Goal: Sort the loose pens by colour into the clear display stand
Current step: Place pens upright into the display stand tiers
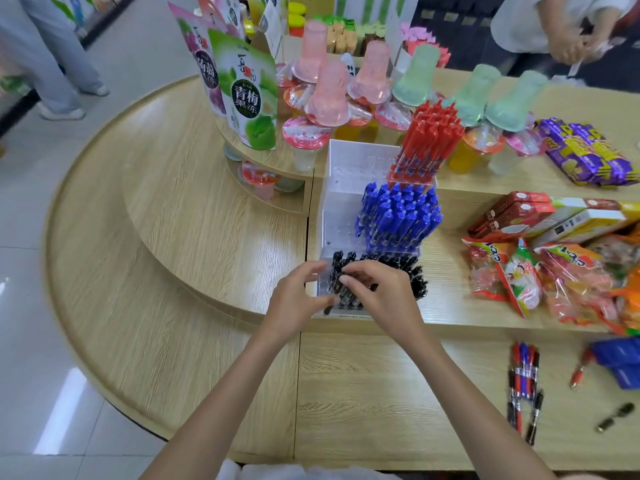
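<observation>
A clear stepped display stand (349, 188) sits mid-table. Its top tier holds red pens (427, 140), the middle tier blue pens (398, 216), the front tier black pens (401, 268). My left hand (298, 299) rests at the stand's front left corner, thumb and fingers pinching near a black pen. Over the front tier, my right hand (384, 292) has its fingers curled on black pens there. Loose red, blue and black pens (523, 382) lie on the table at the lower right.
Jelly cups and pouches stand behind the stand on a round shelf (263, 157). Snack packets (561, 278) and boxes pile up at the right. A blue packet (620, 362) lies near the right edge. Another person's hands (575, 39) work at the top right.
</observation>
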